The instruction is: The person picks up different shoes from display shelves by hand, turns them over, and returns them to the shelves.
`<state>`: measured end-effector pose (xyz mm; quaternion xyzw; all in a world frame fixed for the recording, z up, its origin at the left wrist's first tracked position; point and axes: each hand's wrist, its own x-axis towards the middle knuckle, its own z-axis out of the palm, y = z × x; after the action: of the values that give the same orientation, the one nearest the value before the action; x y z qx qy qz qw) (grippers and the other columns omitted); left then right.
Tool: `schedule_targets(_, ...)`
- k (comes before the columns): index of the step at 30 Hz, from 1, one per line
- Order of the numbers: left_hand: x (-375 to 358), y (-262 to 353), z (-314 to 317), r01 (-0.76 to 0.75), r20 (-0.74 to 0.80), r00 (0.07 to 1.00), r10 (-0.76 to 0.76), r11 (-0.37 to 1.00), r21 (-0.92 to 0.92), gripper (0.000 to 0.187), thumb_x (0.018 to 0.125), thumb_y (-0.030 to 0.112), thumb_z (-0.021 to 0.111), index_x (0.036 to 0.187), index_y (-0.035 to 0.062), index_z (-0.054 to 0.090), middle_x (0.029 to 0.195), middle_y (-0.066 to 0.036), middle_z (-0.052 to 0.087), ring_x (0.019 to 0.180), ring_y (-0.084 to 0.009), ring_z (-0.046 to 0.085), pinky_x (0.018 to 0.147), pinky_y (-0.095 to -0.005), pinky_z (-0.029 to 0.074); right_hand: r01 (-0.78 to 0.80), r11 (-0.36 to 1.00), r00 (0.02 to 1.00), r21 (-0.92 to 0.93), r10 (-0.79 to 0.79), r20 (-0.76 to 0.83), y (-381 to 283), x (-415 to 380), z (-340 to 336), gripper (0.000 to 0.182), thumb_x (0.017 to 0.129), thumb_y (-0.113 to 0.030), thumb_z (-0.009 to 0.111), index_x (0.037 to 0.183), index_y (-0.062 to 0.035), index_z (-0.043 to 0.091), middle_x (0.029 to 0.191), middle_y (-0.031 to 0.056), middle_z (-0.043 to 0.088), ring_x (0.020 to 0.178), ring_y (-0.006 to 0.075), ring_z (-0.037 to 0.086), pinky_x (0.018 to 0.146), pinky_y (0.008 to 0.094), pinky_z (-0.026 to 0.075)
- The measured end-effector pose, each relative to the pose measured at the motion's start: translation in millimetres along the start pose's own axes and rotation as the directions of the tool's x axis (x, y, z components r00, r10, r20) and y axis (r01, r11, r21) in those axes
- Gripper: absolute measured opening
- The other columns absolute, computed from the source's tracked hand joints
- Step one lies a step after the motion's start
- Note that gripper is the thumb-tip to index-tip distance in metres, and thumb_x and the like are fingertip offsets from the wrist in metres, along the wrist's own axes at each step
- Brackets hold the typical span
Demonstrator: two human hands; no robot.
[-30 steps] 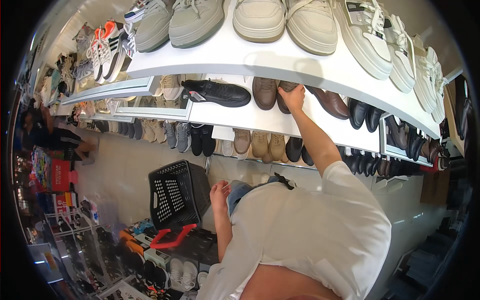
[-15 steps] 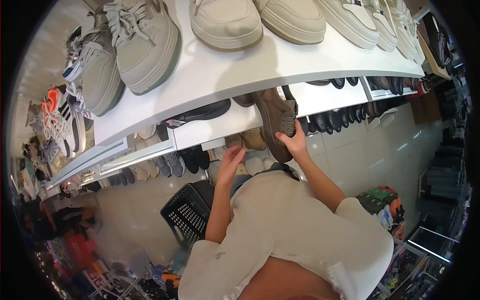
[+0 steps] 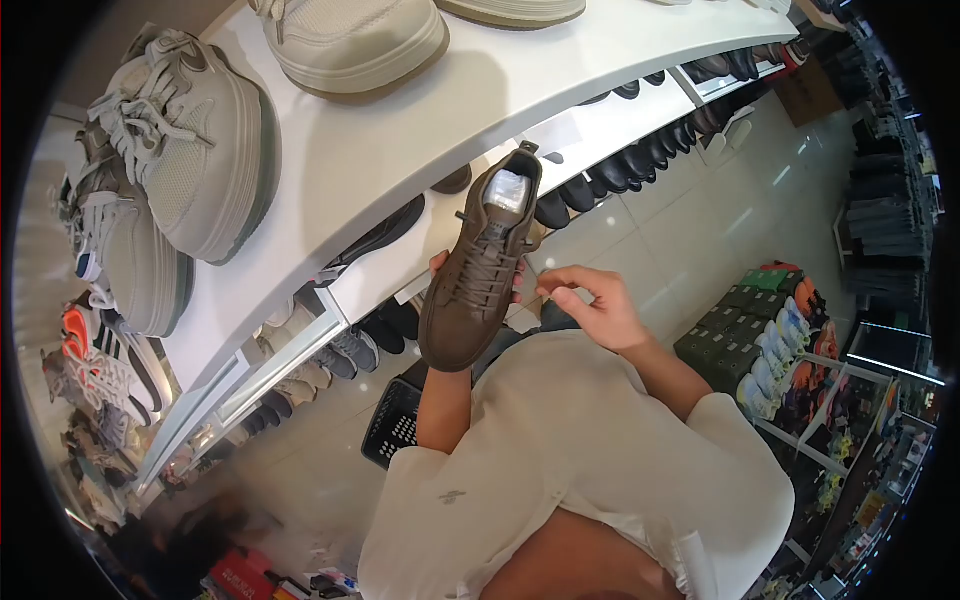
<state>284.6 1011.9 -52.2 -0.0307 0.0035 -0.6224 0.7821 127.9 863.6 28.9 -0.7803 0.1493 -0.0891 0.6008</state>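
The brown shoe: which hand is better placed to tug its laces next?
Probably the right hand: it looks empty and is close to the laces, while the left hand holds the brown shoe from beneath.

The brown shoe (image 3: pixel 458 325) looks like smooth, matt leather, its laces (image 3: pixel 482 275) woven cord; the shelf (image 3: pixel 400 140) is smooth with a soft sheen, the pale shoe (image 3: pixel 185 175) toward its left end rough mesh in front, the floor (image 3: pixel 690 210) glossy tile, the shirt (image 3: pixel 620 430) matt cloth, the basket (image 3: pixel 393 410) plastic
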Motion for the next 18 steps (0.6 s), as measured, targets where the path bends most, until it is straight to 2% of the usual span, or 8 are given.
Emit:
schedule_targets(3,-7.9,0.0,-16.4,0.029,0.064,0.998,-0.024,0.997,-0.07,0.076,0.091,0.047,0.048,0.136,-0.0117,0.037,0.127,-0.034,0.048,0.105,-0.0394,0.06,0.084,-0.0487,0.051,0.086,0.996,0.984,-0.009,-0.086,-0.153,-30.7,1.4,-16.4,0.026,0.094,-0.007,0.059,0.119,0.0007,0.059,0.106,0.0105,0.068,0.084,0.0152,0.066,0.077,0.0294,0.052)
schedule_targets(5,-16.2,-5.9,-29.1,0.03,0.08,0.997,-0.023,0.996,-0.084,0.075,0.09,0.046,0.048,0.137,-0.0111,0.037,0.126,-0.033,0.049,0.104,-0.0395,0.06,0.077,-0.048,0.052,-0.036,0.948,0.966,0.317,0.115,-0.234,-52.7,4.4,-18.1,0.031,0.094,-0.009,0.06,0.124,0.0,0.057,0.09,0.0066,0.069,0.079,0.0118,0.062,0.067,0.0281,0.051)
schedule_targets(7,-12.7,-7.0,-31.7,0.025,0.113,0.993,-0.021,0.999,-0.034,0.071,0.089,0.045,0.05,0.134,-0.0094,0.041,0.12,-0.03,0.055,0.103,-0.0382,0.062,0.073,-0.0464,0.051,-0.064,0.929,0.979,0.364,0.129,-0.157,-56.4,5.7,-21.2,0.033,0.09,-0.002,0.057,0.123,-0.0005,0.058,0.099,0.0094,0.067,0.073,0.0131,0.061,0.064,0.0271,0.05)
schedule_targets(9,-11.8,-13.4,-13.5,-0.02,0.055,0.998,0.017,0.998,0.051,0.067,0.089,0.044,0.05,0.131,-0.0077,0.045,0.114,-0.027,0.06,0.096,-0.0368,0.063,0.07,-0.0452,0.052,0.263,0.941,0.964,-0.214,-0.266,0.014,-58.3,11.9,-20.4,0.039,0.087,0.007,0.051,0.125,0.0011,0.056,0.111,0.0101,0.059,0.074,0.0101,0.058,0.059,0.0217,0.047)
schedule_targets(10,-12.8,-17.4,-1.1,-0.058,-0.013,0.998,0.06,0.991,0.123,0.064,0.089,0.044,0.049,0.128,-0.0067,0.048,0.11,-0.024,0.063,0.09,-0.0358,0.065,0.069,-0.0445,0.053,0.099,0.97,0.99,-0.22,-0.073,0.124,-68.1,11.9,-20.0,0.054,0.078,0.011,0.051,0.131,0.0008,0.05,0.127,0.0137,0.052,0.081,0.0186,0.063,0.06,0.0275,0.051)
schedule_targets(14,-19.0,-22.5,6.6,-0.109,-0.358,0.924,0.137,0.989,0.097,0.062,0.089,0.046,0.046,0.123,-0.0067,0.051,0.105,-0.024,0.064,0.073,-0.0334,0.064,0.058,-0.0422,0.054,0.161,0.815,0.987,-0.557,-0.133,0.091,-46.2,12.7,-4.8,0.063,0.075,0.008,0.057,0.136,-0.0004,0.044,0.135,0.0153,0.048,0.09,0.0282,0.065,0.065,0.0347,0.054)
schedule_targets(16,-14.6,-17.1,-0.4,-0.019,-0.114,0.993,0.029,0.996,0.088,0.065,0.09,0.047,0.046,0.125,-0.0079,0.049,0.104,-0.028,0.062,0.067,-0.0343,0.064,0.051,-0.0415,0.054,0.11,0.788,0.993,-0.606,-0.06,0.102,-37.9,11.9,-5.8,0.068,0.074,0.002,0.064,0.138,-0.0017,0.04,0.138,0.0155,0.047,0.098,0.0321,0.063,0.068,0.0392,0.055)
schedule_targets(18,-6.9,-18.7,-1.1,0.032,-0.1,0.995,-0.024,0.997,0.075,0.068,0.089,0.049,0.046,0.126,-0.0089,0.048,0.103,-0.031,0.061,0.068,-0.0356,0.064,0.049,-0.0408,0.053,0.128,0.757,0.992,-0.64,-0.111,0.067,-23.6,14.0,-7.8,0.067,0.074,-0.002,0.068,0.136,-0.0027,0.043,0.135,0.0135,0.049,0.096,0.0303,0.064,0.068,0.038,0.055)
